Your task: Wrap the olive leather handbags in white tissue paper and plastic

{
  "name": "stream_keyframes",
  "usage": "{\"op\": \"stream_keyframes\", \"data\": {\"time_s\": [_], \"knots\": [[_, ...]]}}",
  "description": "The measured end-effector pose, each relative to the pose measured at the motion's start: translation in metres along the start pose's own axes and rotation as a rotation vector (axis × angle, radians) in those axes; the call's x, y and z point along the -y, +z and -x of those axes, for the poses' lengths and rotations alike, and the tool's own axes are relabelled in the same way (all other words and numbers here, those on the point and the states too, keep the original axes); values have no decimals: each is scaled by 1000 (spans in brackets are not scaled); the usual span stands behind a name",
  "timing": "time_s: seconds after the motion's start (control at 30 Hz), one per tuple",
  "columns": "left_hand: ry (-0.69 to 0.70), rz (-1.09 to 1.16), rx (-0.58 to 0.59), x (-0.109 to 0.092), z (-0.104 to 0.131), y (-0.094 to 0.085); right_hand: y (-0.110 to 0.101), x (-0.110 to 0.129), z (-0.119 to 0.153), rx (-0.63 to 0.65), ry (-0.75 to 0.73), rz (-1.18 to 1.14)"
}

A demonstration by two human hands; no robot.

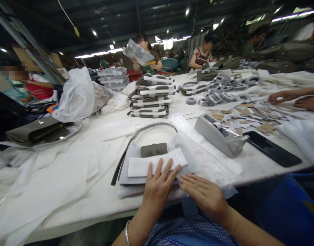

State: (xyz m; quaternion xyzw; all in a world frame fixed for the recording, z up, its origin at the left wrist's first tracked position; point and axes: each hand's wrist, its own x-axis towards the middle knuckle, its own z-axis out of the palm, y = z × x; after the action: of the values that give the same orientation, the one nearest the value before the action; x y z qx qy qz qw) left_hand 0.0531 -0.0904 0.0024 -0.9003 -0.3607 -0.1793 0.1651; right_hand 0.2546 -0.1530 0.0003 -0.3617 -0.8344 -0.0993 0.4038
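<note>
A dark handbag lies on the table in front of me, mostly covered by thin white wrapping sheet, with its strap looped toward the far side. Across its front rests a folded white foam strip. My left hand presses flat on that strip, fingers spread. At the bag's near right corner is my right hand, its fingers stretched out side by side against the edge of the wrapping; the thumb is hidden. Beside the bag stands a grey tape dispenser.
Behind the bag rises a stack of wrapped bags. A black phone lies to the right, near paper tags and grey strap rolls. White sheets cover the left side. A co-worker's hands reach in from the right.
</note>
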Motion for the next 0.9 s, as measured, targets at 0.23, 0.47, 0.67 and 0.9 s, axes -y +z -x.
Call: {"op": "stream_keyframes", "data": {"time_s": [0.23,0.47,0.67,0.9], "knots": [[-25,-17,15,-3,0,3,-1,8,10,4,30,41],[-12,33,61,1,-2,2,4,1,13,31,6,56],[-31,132,76,1,-2,-3,2,4,13,19,12,58],[-112,315,94,5,-14,-9,-3,4,5,6,22,43]]}}
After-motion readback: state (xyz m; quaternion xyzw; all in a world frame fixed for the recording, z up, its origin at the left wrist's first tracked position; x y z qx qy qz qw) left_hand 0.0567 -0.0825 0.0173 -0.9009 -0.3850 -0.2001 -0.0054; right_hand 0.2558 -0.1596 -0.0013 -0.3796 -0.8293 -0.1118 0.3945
